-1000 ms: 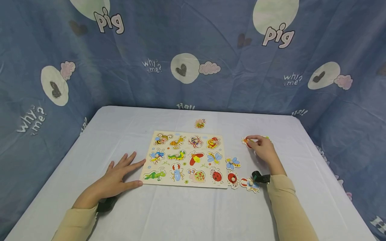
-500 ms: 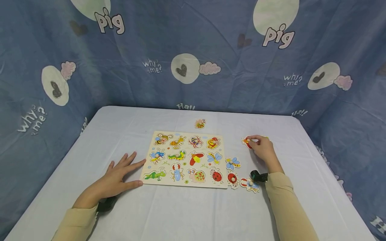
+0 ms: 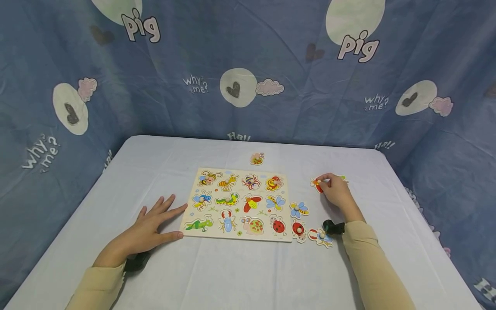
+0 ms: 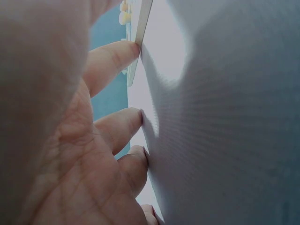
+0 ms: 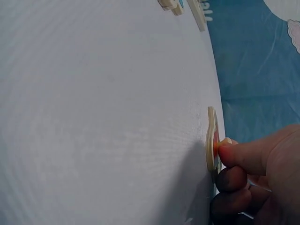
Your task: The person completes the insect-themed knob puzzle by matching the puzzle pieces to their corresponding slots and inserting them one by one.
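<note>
My right hand (image 3: 337,190) pinches the small knob of a red puzzle piece (image 3: 317,186) between thumb and fingers, right of the board. In the right wrist view this thin wooden piece (image 5: 210,140) sits close over the white cloth, its printed face partly hidden. My left hand (image 3: 149,230) lies with fingers spread on the cloth, thumb and index fingertips at the left edge of the wooden insect puzzle board (image 3: 267,231). The left wrist view shows a straight finger (image 4: 112,63) against the board's side. Knobbed pieces fill the board's top row; several other shapes there show no knob.
Beside the board's right edge lie loose dragonfly (image 3: 299,210), ladybug (image 3: 299,231) and blue beetle (image 3: 320,237) pieces. A snail piece (image 3: 257,159) lies behind the board. Behind my right hand a partly hidden green piece (image 3: 344,178) shows. A printed blue curtain (image 3: 162,112) hangs behind the table.
My right hand stays at the red piece, its wrist having shifted only slightly. The left hand and the board have not moved.
</note>
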### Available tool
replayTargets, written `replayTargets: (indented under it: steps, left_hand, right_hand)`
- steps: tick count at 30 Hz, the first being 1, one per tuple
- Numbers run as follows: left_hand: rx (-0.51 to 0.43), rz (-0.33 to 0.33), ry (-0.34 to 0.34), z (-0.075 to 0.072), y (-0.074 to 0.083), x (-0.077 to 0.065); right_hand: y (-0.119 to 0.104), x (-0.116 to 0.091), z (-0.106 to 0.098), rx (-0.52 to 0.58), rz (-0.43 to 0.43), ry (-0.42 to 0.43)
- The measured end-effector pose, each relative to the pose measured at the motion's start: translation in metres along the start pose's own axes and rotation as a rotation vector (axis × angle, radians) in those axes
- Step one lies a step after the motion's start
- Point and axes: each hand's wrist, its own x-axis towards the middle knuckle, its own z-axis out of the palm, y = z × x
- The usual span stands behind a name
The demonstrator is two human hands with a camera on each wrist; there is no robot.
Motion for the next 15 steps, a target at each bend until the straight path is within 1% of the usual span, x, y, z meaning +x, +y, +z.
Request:
replayTargets:
  steps: [4,10,15]
  left_hand:
    - [0.0,-0.004,-0.001,-0.0001,0.0004,-0.0004]
    - [0.006,-0.013,0.0,-0.0005,0.002,-0.0003]
    - [0.01,-0.009,0.004,-0.0009,0.0027,-0.0007]
  right_hand:
    - [0.0009,-0.0018,-0.0011,-0.018,-0.015,-0.022]
    - [0.0016,-0.0044,-0.0026,-0.016,0.004,-0.063]
    - [0.0014,-0.0062,-0.0028,-0.021,-0.002,-0.069]
